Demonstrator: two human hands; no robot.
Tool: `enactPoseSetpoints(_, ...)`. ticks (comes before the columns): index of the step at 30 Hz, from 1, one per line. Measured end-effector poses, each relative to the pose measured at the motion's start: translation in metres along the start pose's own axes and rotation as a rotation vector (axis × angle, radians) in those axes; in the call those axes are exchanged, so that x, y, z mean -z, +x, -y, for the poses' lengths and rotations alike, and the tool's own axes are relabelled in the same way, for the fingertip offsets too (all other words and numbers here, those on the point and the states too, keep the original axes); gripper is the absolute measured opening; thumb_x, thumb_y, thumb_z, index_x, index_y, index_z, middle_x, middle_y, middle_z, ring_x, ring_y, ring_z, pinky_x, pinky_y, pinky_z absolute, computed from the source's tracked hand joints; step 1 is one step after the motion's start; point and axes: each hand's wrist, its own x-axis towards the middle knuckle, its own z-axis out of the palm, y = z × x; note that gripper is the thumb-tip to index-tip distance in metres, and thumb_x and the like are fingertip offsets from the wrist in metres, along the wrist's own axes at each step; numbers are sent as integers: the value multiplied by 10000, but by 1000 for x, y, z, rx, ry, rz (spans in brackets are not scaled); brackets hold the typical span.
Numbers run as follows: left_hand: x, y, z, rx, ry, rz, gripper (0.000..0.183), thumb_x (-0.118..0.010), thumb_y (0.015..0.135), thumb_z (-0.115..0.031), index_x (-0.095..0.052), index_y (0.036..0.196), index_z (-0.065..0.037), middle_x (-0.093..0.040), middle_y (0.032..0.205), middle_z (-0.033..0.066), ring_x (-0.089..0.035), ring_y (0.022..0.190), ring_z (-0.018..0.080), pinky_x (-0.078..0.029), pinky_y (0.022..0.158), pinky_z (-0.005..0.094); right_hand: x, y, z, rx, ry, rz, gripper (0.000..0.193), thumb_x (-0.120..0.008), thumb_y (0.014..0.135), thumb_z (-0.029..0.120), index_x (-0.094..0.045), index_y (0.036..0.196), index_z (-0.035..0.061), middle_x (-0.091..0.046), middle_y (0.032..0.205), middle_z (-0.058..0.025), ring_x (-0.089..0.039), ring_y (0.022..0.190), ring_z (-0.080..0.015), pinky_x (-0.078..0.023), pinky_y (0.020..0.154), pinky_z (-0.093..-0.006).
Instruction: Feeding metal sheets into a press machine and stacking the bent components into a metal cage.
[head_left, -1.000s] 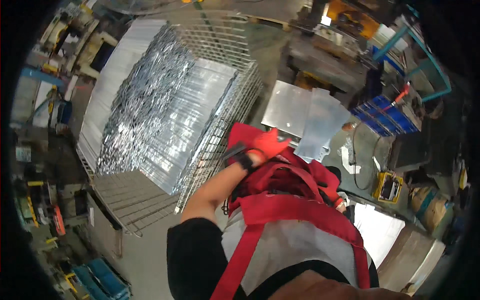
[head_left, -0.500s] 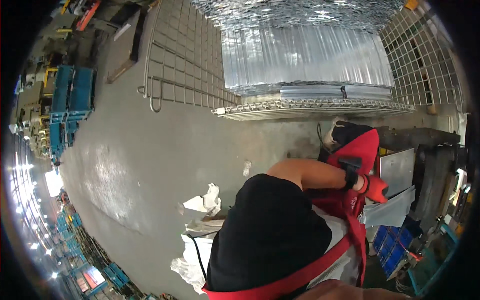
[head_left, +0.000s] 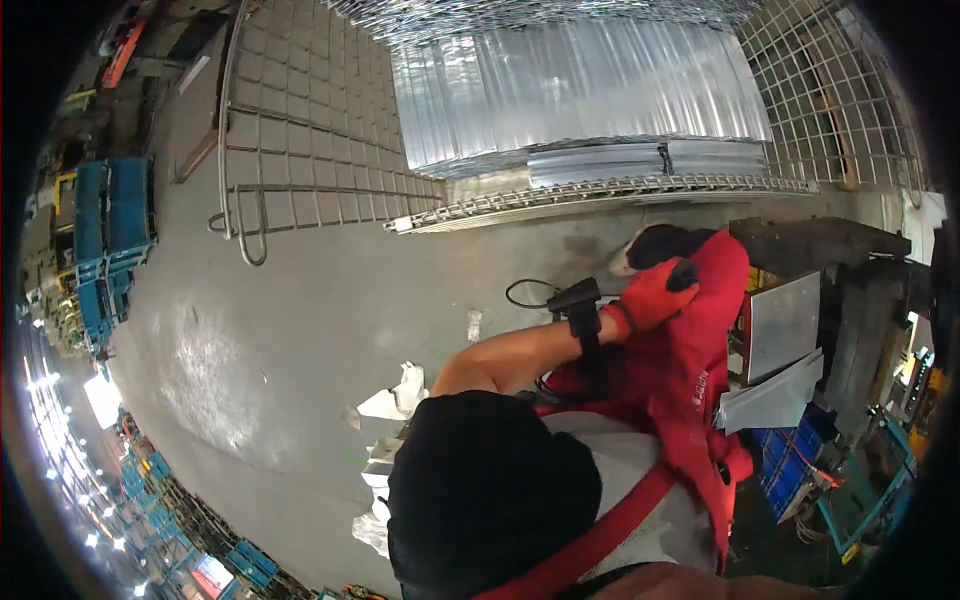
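Note:
My left hand (head_left: 655,296), in a red glove with a dark patch at the fingertips, is over the red apron (head_left: 690,340) where it covers my leg. Its fingers look curled; whatever they may hold is hidden. A black device (head_left: 575,298) is strapped to the wrist, with a black cable loop (head_left: 528,292) beside it. A black sleeve (head_left: 490,480) covers my upper left arm. Bent thin metal sheet (head_left: 770,392) and an upright grey plate (head_left: 783,325) stand right of the apron, apart from that hand. My right hand does not show; only bare skin appears at the lower edge.
Ahead stands a wire mesh cage (head_left: 600,190) stacked with shiny metal strips (head_left: 580,90); its side panel (head_left: 310,130) swings out left. White crumpled scraps (head_left: 400,393) lie on the grey floor (head_left: 290,320). A dark beam (head_left: 820,240) and a blue crate (head_left: 785,455) are at right.
My left hand has moved left and away from the metal sheet to over the apron. The view has shifted, so the cage sits a little further left and higher.

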Motion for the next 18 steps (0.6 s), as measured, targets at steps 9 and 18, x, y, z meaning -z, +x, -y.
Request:
enactPoseSetpoints(9, 17, -22, -46, -79, 114, 175, 466, -583, 807, -360, -474, 1181, -105, -549, 1108, 155, -538, 1024, 308, -427, 862, 395, 23, -3, 8, -48, -6, 24, 252, -577, 863, 298, -597, 886, 47, -608, 745, -40, -533, 582, -122, -434, 523, -274)
enactPoseSetpoints(18, 11, -13, -47, -201, 353, 262, 576, -555, 814, -393, -419, 1248, -40, -462, 1217, 195, -461, 1124, 346, -374, 953, 400, 17, 3, 26, -54, 29, 57, 246, -576, 866, 294, -596, 883, 49, -609, 746, -38, -534, 584, -121, -434, 524, -272)
